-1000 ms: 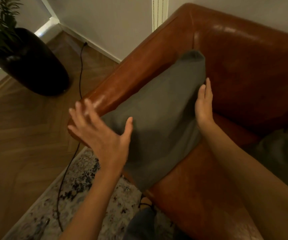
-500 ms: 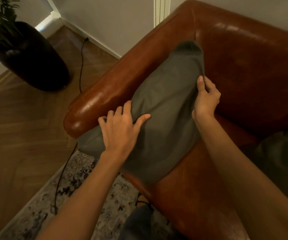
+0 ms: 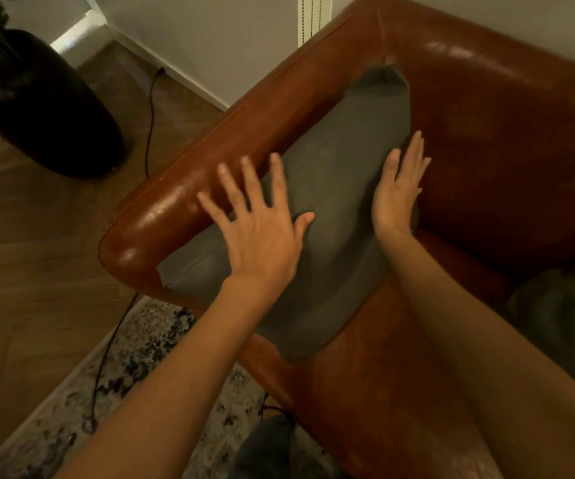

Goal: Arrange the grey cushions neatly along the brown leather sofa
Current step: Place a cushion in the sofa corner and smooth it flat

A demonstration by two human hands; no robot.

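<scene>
Left hand (image 3: 262, 236) splayed; right hand (image 3: 396, 191) flat

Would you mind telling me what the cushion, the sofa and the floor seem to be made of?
Cushion: matte grey woven fabric, probably; soft creases, no shine.
Sofa: brown leather or leather-look, glossy; bright highlights on the armrest.
Floor: wood or wood-look planks in a herringbone pattern, satin sheen.

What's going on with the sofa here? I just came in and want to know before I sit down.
A person is tidying a grey cushion propped in the corner of the brown leather sofa, against its armrest. The left hand is spread open over the cushion's front, and the right hand lies flat along its right edge; neither grips it. Another grey cushion sits further right on the seat.
</scene>
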